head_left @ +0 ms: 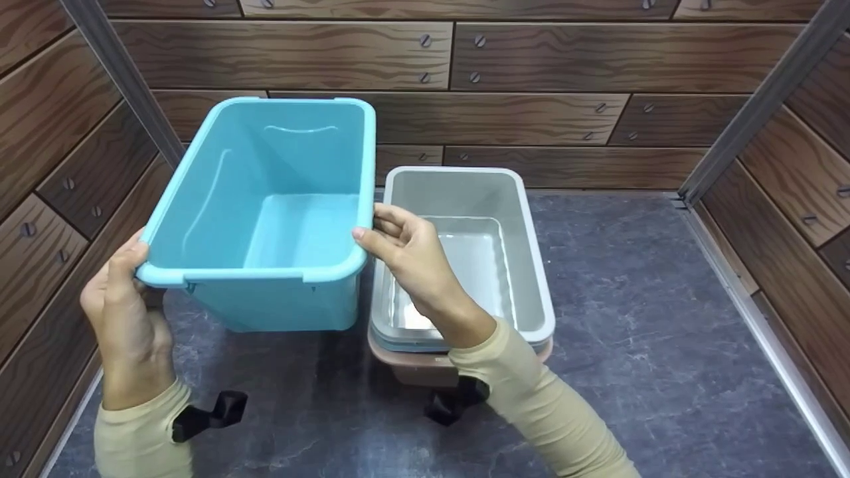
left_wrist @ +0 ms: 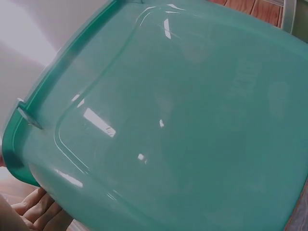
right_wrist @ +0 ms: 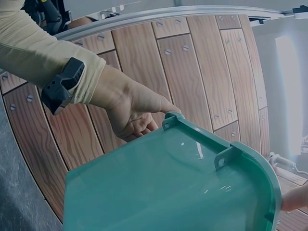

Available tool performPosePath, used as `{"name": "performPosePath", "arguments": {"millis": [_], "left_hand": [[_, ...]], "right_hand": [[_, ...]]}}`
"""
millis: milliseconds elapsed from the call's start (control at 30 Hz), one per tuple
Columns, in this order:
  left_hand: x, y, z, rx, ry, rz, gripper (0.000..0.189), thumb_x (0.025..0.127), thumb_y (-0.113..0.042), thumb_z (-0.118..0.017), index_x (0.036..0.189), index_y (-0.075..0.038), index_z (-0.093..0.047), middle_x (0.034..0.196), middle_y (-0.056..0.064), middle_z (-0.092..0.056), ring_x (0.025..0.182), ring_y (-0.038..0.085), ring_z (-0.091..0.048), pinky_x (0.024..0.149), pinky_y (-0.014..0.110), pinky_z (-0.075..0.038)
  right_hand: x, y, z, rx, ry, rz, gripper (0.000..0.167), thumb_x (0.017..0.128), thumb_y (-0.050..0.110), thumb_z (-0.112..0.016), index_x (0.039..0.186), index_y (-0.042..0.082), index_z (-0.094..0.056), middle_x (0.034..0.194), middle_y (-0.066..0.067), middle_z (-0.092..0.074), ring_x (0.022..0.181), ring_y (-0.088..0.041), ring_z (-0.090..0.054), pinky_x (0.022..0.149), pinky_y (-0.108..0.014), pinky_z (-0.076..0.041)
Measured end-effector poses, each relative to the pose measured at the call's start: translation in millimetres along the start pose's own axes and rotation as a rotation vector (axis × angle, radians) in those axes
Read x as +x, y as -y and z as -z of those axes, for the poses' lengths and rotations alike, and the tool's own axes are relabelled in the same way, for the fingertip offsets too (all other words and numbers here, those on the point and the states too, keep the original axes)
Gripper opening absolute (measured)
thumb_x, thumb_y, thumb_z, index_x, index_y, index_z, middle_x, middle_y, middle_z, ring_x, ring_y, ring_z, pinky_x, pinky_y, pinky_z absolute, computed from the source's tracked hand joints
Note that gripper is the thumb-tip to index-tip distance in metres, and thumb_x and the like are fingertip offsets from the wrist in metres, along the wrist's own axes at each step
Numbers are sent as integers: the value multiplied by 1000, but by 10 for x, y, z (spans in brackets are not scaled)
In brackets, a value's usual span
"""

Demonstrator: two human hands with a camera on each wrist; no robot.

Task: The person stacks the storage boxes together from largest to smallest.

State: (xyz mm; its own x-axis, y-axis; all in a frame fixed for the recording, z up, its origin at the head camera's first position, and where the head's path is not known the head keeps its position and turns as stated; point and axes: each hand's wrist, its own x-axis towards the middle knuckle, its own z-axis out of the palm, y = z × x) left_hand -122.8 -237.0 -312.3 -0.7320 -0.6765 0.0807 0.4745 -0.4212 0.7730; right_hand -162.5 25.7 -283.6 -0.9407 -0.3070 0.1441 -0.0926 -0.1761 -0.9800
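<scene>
A light-blue plastic bin (head_left: 285,299) is held up off the floor, its open top tilted toward the head camera and its inside bare. My left hand (head_left: 129,312) grips the rim at the near left corner. On the right-hand rim, my right hand (head_left: 422,265) pinches the edge between thumb and fingers. The bin's outer wall (left_wrist: 183,120) fills most of the left wrist view, with the left fingers (left_wrist: 41,209) at its lower corner. From the right wrist, the right hand (right_wrist: 132,108) shows at the rim of the bin (right_wrist: 134,178).
Right of the held bin, a grey bin (head_left: 531,265) sits nested on top of a blue one and a brownish-pink one (head_left: 425,375). They stand on a dark marbled floor (head_left: 631,318). Wood-patterned walls (head_left: 531,119) with metal edge strips enclose the space.
</scene>
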Motion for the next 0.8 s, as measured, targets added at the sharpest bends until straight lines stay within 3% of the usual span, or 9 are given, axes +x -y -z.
{"name": "performPosePath", "arguments": {"millis": [400,800], "left_hand": [[-29,-44,-33,5,8,-9,20,82,-5,-66,97,6,-73,86,12,-77,74,15,-71,70,25,-56],[-52,-88,-71,9,25,-12,22,84,-5,-64,99,7,-73,86,14,-77,72,16,-73,69,25,-57]], "right_hand": [[-11,52,49,-9,14,8,46,91,-2,-56,134,-14,-44,130,-32,-57,118,-30,-62,100,-36,-53],[-40,139,65,-6,3,11,43,90,-1,-57,131,-12,-49,128,-30,-60,106,-16,-66,100,-35,-53]]}}
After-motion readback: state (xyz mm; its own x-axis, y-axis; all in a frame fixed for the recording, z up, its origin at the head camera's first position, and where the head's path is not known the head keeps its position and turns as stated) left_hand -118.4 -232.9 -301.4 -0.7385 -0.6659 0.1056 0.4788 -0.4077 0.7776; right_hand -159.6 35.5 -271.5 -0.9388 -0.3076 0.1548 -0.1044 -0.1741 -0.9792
